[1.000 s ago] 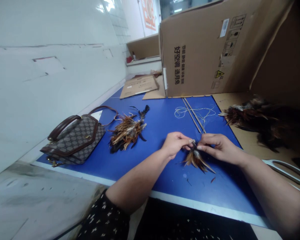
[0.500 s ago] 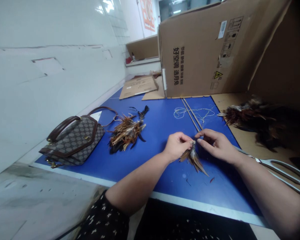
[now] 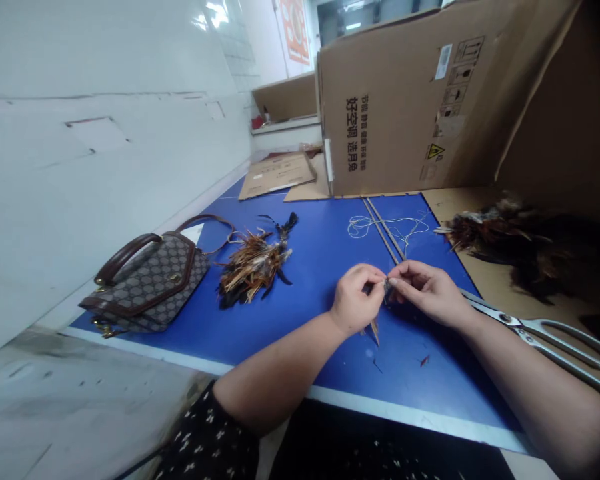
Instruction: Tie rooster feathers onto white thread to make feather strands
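Both hands meet over the blue table (image 3: pixel 300 347). My left hand (image 3: pixel 356 299) is closed in a pinch on a small bunch of brown feathers (image 3: pixel 375 332), whose tips poke out below the fingers. At the quill end of that bunch, my right hand (image 3: pixel 427 290) pinches with thumb and forefinger, touching the left fingertips. Most of the bunch is hidden behind the hands. Just beyond them lie a loose thin string (image 3: pixel 360 228) and two slender sticks (image 3: pixel 384 232). Large metal scissors (image 3: pixel 523 325) rest by my right forearm.
To the left are a pile of brown and black feathers (image 3: pixel 255 267) and a patterned handbag (image 3: pixel 153 283). More dark feathers (image 3: pixel 505 230) lie on cardboard at right. A big cardboard box (image 3: pixel 395 127) stands at the back. A tiny red feather scrap (image 3: pixel 425 361) lies nearby.
My right hand has moved left and closed on the quill end of the feathers. The bunch has turned, so less of it shows below my left hand.
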A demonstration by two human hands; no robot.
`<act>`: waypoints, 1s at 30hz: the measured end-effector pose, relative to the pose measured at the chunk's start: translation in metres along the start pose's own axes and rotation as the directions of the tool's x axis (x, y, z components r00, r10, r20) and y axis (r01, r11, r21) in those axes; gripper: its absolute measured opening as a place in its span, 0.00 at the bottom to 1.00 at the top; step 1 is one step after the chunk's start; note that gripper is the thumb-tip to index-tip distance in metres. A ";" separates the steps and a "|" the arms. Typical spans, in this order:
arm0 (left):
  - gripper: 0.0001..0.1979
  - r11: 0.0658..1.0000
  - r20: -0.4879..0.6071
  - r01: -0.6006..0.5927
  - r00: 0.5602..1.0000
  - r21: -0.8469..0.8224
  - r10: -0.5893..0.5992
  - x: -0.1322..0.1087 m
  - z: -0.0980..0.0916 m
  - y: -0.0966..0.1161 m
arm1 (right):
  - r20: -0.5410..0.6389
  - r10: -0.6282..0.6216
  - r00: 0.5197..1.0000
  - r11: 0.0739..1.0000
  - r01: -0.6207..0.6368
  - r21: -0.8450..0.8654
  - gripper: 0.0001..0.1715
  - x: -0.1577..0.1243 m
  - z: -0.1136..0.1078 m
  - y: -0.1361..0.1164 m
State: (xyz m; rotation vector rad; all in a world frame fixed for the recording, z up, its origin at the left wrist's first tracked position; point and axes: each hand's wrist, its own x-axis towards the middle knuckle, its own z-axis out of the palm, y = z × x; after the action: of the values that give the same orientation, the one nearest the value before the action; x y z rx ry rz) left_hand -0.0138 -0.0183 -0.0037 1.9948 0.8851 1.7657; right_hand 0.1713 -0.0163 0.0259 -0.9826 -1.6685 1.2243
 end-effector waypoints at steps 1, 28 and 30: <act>0.06 0.999 0.001 -0.038 0.999 0.012 0.038 0.001 0.000 0.000 | -0.006 0.001 1.000 1.000 -0.001 0.014 0.21 0.000 0.000 0.000; 0.03 0.982 0.102 -0.184 0.978 0.035 0.179 0.006 -0.006 0.002 | 0.139 -0.033 0.990 0.998 0.040 -0.044 0.19 -0.001 -0.011 -0.007; 0.03 0.984 0.100 -0.172 0.981 0.040 0.167 0.005 -0.005 0.001 | 0.149 -0.047 0.988 0.996 0.058 -0.068 0.18 -0.001 -0.011 -0.005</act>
State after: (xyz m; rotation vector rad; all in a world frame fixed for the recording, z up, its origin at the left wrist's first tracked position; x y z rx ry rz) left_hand -0.0183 -0.0168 0.0022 2.2254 0.7542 1.7338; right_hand 0.1813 -0.0153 0.0329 -0.9039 -1.8537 1.2344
